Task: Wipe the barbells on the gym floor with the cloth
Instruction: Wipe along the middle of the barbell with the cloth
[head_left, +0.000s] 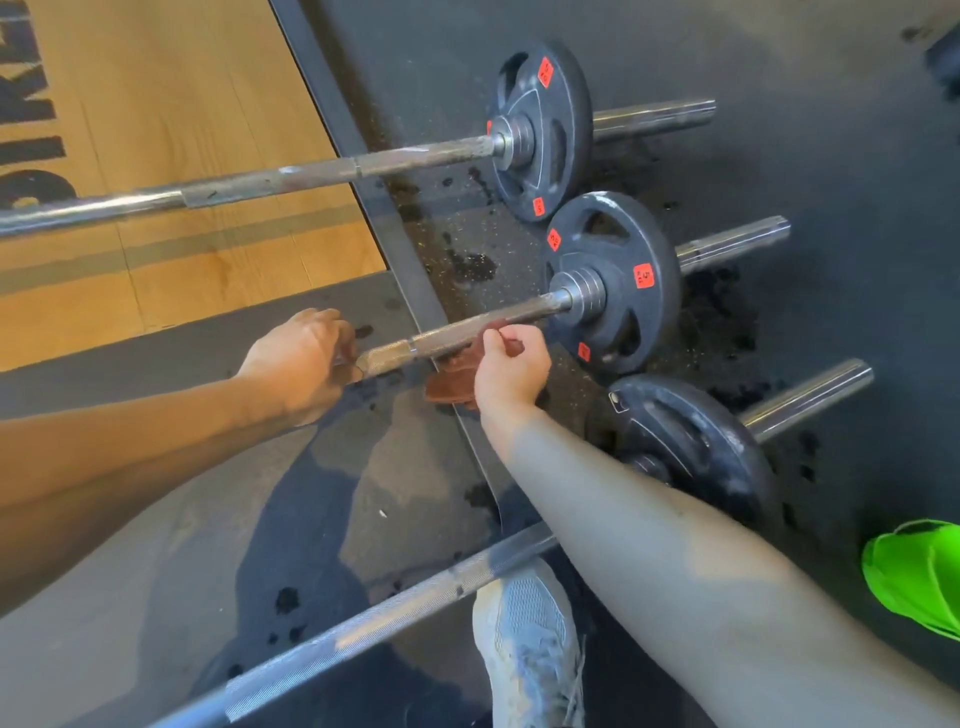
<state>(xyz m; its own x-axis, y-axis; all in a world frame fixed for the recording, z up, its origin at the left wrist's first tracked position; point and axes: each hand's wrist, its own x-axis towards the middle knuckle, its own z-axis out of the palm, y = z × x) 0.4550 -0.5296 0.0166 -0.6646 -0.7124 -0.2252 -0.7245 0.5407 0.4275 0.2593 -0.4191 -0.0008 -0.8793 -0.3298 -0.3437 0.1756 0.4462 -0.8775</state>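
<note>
In the upper left lies a pale wooden lifting platform (156, 130), crossed by a long steel barbell (260, 182). At centre left, the left hand (306, 358) curls round the knurled shaft of the middle steel barbell with a black plate (447, 335), steadying it over the dark rubber gym floor (831, 156). Just to the right, the right hand (511, 369) pinches a folded rust-brown cloth (449, 382) against the shaft's underside. With only that fingertip hold, the cloth may slip off mid-stroke. The bar could also roll on its plate if the left hand's grip loosens.
</note>
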